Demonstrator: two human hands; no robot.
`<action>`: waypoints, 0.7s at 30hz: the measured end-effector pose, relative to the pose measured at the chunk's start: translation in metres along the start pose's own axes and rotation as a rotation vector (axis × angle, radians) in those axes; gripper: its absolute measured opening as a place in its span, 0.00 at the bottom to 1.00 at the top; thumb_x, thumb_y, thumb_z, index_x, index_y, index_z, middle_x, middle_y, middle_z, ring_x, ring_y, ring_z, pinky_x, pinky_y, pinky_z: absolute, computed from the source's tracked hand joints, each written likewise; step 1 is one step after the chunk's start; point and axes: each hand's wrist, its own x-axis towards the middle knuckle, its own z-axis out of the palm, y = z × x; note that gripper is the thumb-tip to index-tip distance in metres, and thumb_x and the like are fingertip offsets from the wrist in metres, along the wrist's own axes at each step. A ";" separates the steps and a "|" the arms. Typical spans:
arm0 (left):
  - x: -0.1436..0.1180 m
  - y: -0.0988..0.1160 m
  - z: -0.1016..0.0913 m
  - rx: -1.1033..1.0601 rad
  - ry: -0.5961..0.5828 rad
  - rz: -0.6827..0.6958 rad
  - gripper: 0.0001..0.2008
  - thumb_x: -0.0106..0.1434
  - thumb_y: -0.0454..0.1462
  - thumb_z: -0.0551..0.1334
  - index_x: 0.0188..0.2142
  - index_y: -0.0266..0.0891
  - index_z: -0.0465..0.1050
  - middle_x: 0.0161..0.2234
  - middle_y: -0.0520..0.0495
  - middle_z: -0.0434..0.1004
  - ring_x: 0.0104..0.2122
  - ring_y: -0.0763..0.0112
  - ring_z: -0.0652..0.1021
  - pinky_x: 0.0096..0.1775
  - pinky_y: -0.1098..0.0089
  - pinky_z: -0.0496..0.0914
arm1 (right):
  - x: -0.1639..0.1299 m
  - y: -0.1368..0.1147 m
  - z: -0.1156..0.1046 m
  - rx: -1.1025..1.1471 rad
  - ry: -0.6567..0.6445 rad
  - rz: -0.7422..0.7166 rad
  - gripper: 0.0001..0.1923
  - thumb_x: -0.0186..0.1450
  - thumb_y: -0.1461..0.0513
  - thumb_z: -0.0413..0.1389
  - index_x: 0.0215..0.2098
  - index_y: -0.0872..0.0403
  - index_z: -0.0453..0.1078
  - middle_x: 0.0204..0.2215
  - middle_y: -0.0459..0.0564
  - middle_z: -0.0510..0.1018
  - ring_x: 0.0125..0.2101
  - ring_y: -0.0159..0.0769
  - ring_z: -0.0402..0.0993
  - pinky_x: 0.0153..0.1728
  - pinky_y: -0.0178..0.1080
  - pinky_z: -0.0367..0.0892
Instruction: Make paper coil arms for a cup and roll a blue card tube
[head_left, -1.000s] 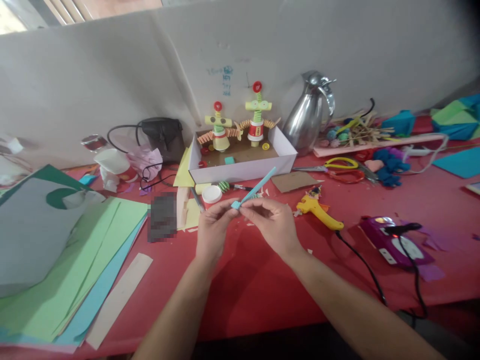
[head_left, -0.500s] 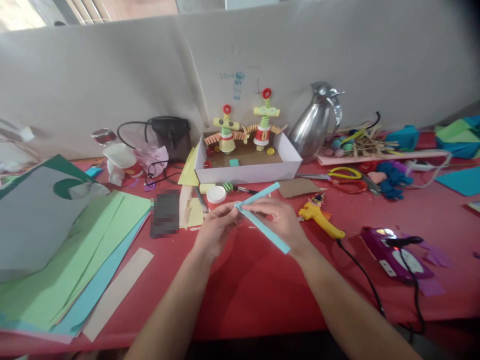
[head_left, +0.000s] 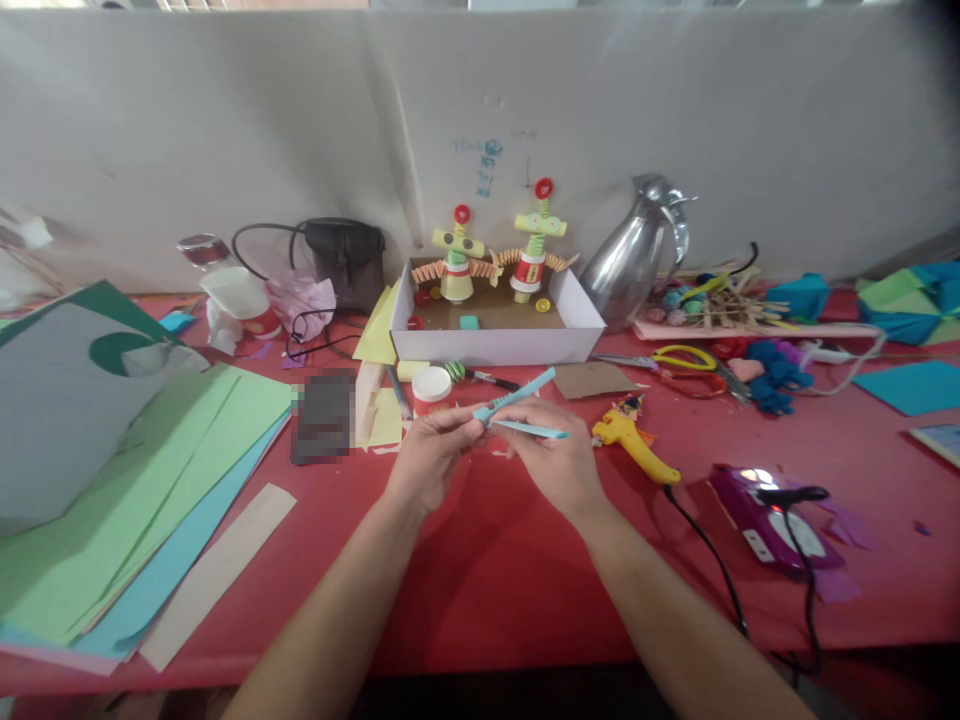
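Both hands meet above the red table [head_left: 480, 580], and between them they pinch a pair of thin blue paper strips [head_left: 517, 395] at the point where the two strips cross. The left hand [head_left: 431, 455] has its thumb and forefinger closed on that folded corner; the right hand [head_left: 551, 455] is closed round the same spot from the other side, its fingertips touching the left's. From the pinch one strip runs up and away toward the white box [head_left: 499, 345], its free end well clear of the fingers, and the other runs out level to the right, over the back of the right hand. The likeliest trouble is the fold slipping: the paper is narrow and springy, so if either pinch eases, the layers already folded could spring apart, or the next crease could land crooked and leave the chain lopsided. A hard tug on a free end could also tear the strip at the crease. Just beyond the right hand lies a yellow glue gun [head_left: 634, 440] with its cord trailing toward the table edge; a careless sweep of the wrist could catch it. A white jar lid [head_left: 432, 384] sits just past the left fingertips.
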 end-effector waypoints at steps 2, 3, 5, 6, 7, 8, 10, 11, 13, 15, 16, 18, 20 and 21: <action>0.000 0.000 0.001 0.000 -0.003 0.008 0.10 0.50 0.36 0.74 0.34 0.38 0.84 0.29 0.47 0.82 0.27 0.76 0.75 0.34 0.74 0.70 | 0.000 -0.002 0.001 0.017 0.002 0.036 0.06 0.65 0.62 0.59 0.32 0.50 0.78 0.30 0.45 0.78 0.21 0.29 0.70 0.25 0.36 0.68; 0.000 0.000 0.002 -0.002 -0.006 0.008 0.10 0.50 0.36 0.74 0.33 0.39 0.84 0.29 0.47 0.82 0.28 0.76 0.75 0.35 0.73 0.70 | 0.000 -0.002 0.001 0.012 0.002 0.054 0.05 0.65 0.62 0.59 0.32 0.50 0.78 0.31 0.46 0.78 0.21 0.29 0.71 0.25 0.35 0.68; -0.001 0.001 0.003 -0.002 -0.020 0.001 0.10 0.50 0.36 0.74 0.34 0.39 0.84 0.29 0.47 0.83 0.28 0.75 0.76 0.35 0.73 0.71 | -0.001 -0.002 0.001 -0.031 0.009 0.053 0.04 0.64 0.62 0.60 0.32 0.51 0.78 0.32 0.46 0.80 0.25 0.31 0.74 0.27 0.35 0.70; -0.001 0.001 0.003 -0.001 -0.026 -0.003 0.10 0.50 0.36 0.74 0.34 0.38 0.84 0.30 0.46 0.83 0.28 0.74 0.76 0.35 0.73 0.71 | -0.001 -0.001 0.001 -0.068 0.015 0.033 0.03 0.64 0.63 0.61 0.32 0.51 0.77 0.32 0.46 0.81 0.27 0.33 0.75 0.30 0.36 0.71; -0.001 0.001 0.003 0.001 -0.031 -0.006 0.11 0.50 0.37 0.74 0.34 0.38 0.84 0.30 0.46 0.83 0.28 0.75 0.76 0.35 0.73 0.70 | -0.001 0.000 0.001 -0.109 0.021 0.006 0.03 0.63 0.63 0.61 0.32 0.51 0.77 0.32 0.46 0.81 0.30 0.34 0.77 0.33 0.36 0.71; -0.001 0.002 0.003 0.002 -0.035 -0.008 0.11 0.50 0.37 0.74 0.34 0.38 0.84 0.30 0.46 0.83 0.28 0.75 0.76 0.35 0.74 0.70 | -0.001 0.001 0.001 -0.146 0.025 -0.019 0.02 0.63 0.63 0.61 0.33 0.51 0.77 0.33 0.46 0.82 0.32 0.35 0.77 0.36 0.37 0.71; -0.001 0.002 0.004 0.006 -0.040 -0.013 0.11 0.49 0.37 0.75 0.34 0.38 0.84 0.30 0.47 0.83 0.28 0.76 0.76 0.34 0.75 0.69 | -0.002 0.003 0.000 -0.206 0.022 -0.049 0.02 0.64 0.63 0.60 0.34 0.50 0.76 0.33 0.46 0.82 0.34 0.36 0.78 0.38 0.38 0.71; -0.001 0.002 0.003 0.007 -0.041 -0.017 0.11 0.49 0.37 0.75 0.34 0.38 0.84 0.29 0.47 0.83 0.28 0.77 0.76 0.33 0.76 0.69 | -0.003 0.003 0.000 -0.230 0.020 -0.055 0.02 0.65 0.62 0.60 0.34 0.50 0.76 0.33 0.47 0.82 0.34 0.36 0.78 0.38 0.38 0.71; -0.001 0.002 0.003 0.005 -0.044 -0.025 0.11 0.49 0.37 0.75 0.34 0.38 0.84 0.29 0.47 0.82 0.27 0.78 0.75 0.32 0.76 0.69 | -0.004 0.003 0.000 -0.265 0.021 -0.065 0.03 0.65 0.62 0.59 0.34 0.50 0.75 0.33 0.47 0.82 0.34 0.36 0.77 0.37 0.38 0.70; -0.001 0.003 0.004 -0.001 -0.052 -0.028 0.11 0.49 0.37 0.75 0.34 0.39 0.84 0.28 0.47 0.82 0.27 0.77 0.75 0.33 0.76 0.69 | -0.005 0.002 0.000 -0.275 0.021 -0.068 0.03 0.66 0.62 0.58 0.33 0.50 0.74 0.33 0.47 0.82 0.34 0.36 0.78 0.36 0.38 0.70; -0.001 0.003 0.003 -0.001 -0.057 -0.027 0.10 0.49 0.37 0.75 0.33 0.39 0.84 0.28 0.48 0.82 0.27 0.77 0.75 0.33 0.76 0.69 | -0.005 0.001 0.000 -0.262 0.022 -0.055 0.02 0.65 0.62 0.59 0.33 0.50 0.73 0.33 0.47 0.82 0.33 0.36 0.78 0.35 0.37 0.70; -0.001 0.003 0.003 0.005 -0.068 -0.021 0.10 0.49 0.36 0.75 0.33 0.39 0.84 0.27 0.49 0.82 0.26 0.78 0.75 0.33 0.76 0.69 | -0.006 0.000 0.000 -0.217 0.031 0.018 0.03 0.64 0.61 0.60 0.36 0.50 0.70 0.31 0.45 0.82 0.31 0.35 0.78 0.34 0.37 0.69; -0.001 0.003 0.002 0.016 -0.080 -0.022 0.09 0.49 0.35 0.74 0.33 0.39 0.84 0.27 0.49 0.82 0.27 0.77 0.76 0.34 0.75 0.70 | -0.006 -0.001 -0.001 -0.178 0.040 0.101 0.10 0.63 0.59 0.62 0.40 0.49 0.67 0.29 0.43 0.82 0.29 0.34 0.77 0.31 0.36 0.68; -0.001 0.003 0.002 0.023 -0.084 -0.025 0.09 0.49 0.35 0.74 0.33 0.40 0.84 0.28 0.49 0.82 0.27 0.76 0.77 0.35 0.74 0.70 | -0.007 -0.001 -0.001 -0.168 0.038 0.122 0.12 0.62 0.59 0.63 0.41 0.49 0.66 0.28 0.42 0.81 0.28 0.34 0.77 0.31 0.36 0.68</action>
